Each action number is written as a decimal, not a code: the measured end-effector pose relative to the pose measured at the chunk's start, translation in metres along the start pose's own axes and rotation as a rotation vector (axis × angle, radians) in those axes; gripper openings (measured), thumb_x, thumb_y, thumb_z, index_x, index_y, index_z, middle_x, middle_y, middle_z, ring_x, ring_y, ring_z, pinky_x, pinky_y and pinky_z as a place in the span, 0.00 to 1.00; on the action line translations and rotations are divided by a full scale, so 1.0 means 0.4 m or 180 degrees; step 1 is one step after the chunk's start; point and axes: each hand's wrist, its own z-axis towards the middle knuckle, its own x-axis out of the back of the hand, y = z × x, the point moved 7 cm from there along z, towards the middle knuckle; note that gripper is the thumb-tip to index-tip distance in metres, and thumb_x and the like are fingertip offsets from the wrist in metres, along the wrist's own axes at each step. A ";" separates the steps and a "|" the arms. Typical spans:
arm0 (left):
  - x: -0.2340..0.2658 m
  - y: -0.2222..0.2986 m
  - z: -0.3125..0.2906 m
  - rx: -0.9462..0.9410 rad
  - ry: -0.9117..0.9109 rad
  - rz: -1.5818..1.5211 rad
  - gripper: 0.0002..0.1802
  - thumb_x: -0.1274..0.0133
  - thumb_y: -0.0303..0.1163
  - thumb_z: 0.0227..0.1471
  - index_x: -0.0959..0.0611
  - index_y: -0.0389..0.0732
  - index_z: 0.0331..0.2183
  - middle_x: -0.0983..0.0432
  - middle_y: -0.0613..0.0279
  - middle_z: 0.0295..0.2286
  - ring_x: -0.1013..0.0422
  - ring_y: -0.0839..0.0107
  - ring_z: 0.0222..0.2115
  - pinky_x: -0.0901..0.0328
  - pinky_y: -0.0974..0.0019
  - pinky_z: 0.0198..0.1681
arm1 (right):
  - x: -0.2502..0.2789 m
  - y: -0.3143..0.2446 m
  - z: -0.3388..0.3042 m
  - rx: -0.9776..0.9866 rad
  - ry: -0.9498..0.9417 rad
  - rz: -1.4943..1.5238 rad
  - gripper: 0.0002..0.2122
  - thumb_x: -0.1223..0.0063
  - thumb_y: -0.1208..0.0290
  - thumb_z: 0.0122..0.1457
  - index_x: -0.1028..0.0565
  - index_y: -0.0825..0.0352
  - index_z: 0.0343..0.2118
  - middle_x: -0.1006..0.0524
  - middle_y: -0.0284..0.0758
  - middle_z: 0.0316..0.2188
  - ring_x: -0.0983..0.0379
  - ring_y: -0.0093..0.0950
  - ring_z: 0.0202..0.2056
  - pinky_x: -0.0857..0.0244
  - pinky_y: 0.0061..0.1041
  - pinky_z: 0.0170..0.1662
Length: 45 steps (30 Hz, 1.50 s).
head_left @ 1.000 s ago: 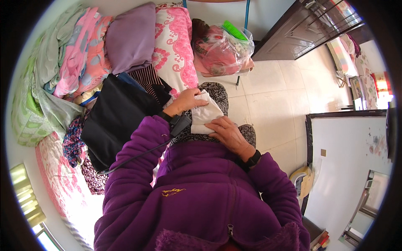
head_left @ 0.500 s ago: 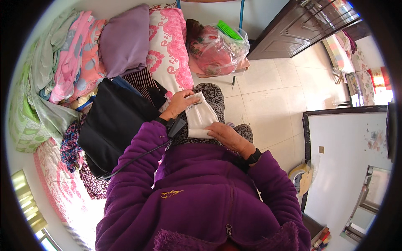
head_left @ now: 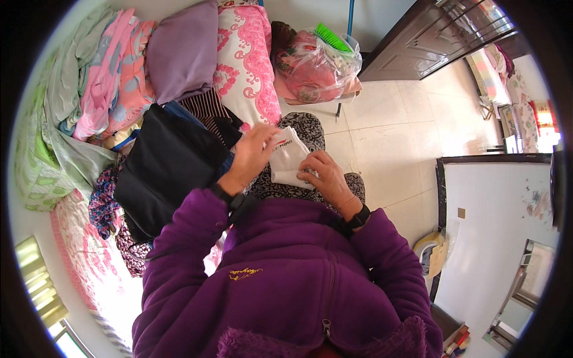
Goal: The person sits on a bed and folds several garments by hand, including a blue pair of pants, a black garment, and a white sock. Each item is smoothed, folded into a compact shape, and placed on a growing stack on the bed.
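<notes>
A white sock (head_left: 285, 160) with a ribbed cuff and dark lettering lies flat across my thigh, over dark patterned trousers (head_left: 305, 124). My left hand (head_left: 252, 156) is at the sock's upper left edge, its fingers apart and a little blurred. Whether its fingertips touch the cloth is hard to see. At the sock's lower right side, my right hand (head_left: 325, 178) pinches the edge with curled fingers. Beside my left forearm lies folded black cloth (head_left: 170, 167).
Folded bedding and clothes, including a purple cushion-like bundle (head_left: 184, 53), are piled on the bed to the left. A chair ahead holds a clear plastic bag (head_left: 316, 65) with a green brush (head_left: 332, 38). Pale floor tiles (head_left: 382, 131) lie to the right.
My left hand has shifted off the sock's cuff to its left edge, fingers lifting. My right hand has risen slightly, its fingers more curled. The sock's lower part looks shorter now.
</notes>
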 end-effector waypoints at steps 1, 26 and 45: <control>-0.007 0.037 -0.024 -0.0087 -0.0258 -0.0282 0.14 0.44 0.28 0.54 0.22 0.39 0.44 0.25 0.54 0.35 0.26 0.59 0.37 0.32 0.61 0.43 | -0.005 -0.005 0.003 0.0190 -0.0039 -0.0009 0.07 0.41 0.69 0.55 0.22 0.61 0.36 0.25 0.34 0.35 0.29 0.36 0.39 0.33 0.33 0.43; -0.059 0.132 -0.150 -0.0169 -0.0710 -0.0397 0.15 0.43 0.27 0.53 0.23 0.38 0.43 0.31 0.52 0.43 0.30 0.52 0.43 0.33 0.58 0.46 | -0.055 0.023 -0.018 0.0535 -0.0957 -0.0259 0.12 0.47 0.67 0.60 0.23 0.64 0.45 0.26 0.38 0.34 0.29 0.38 0.40 0.33 0.33 0.46; -0.063 0.047 -0.137 0.0620 -0.0696 -0.0646 0.12 0.44 0.32 0.55 0.22 0.39 0.41 0.27 0.56 0.40 0.30 0.54 0.43 0.35 0.59 0.47 | -0.046 0.104 0.090 -0.0325 -0.0270 0.0142 0.10 0.46 0.74 0.56 0.21 0.63 0.41 0.28 0.36 0.40 0.30 0.36 0.47 0.34 0.34 0.49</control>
